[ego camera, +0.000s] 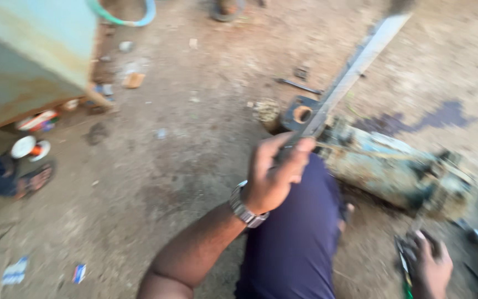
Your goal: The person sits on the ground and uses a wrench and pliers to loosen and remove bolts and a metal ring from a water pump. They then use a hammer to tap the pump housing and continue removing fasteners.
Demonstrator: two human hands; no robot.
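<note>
My left hand [275,174], with a metal watch on the wrist, grips the lower end of a long flat metal blade [355,63] that slants up to the right. My right hand [430,266] at the bottom right is closed around a thin tool with a green handle [405,268]. Between the hands lies a rusty blue-green motor-like machine [394,169] on the ground, with a dark square flange and round hole [301,113] at its left end. My knee in dark blue trousers [300,232] is below the blade.
A pale green metal cabinet [29,55] stands at the top left with a hose [125,19] beside it. Another person's sandalled foot [31,180] is at the left edge. Small scraps, a bolt [297,84] and a dark oil stain [421,119] lie on the dirt floor.
</note>
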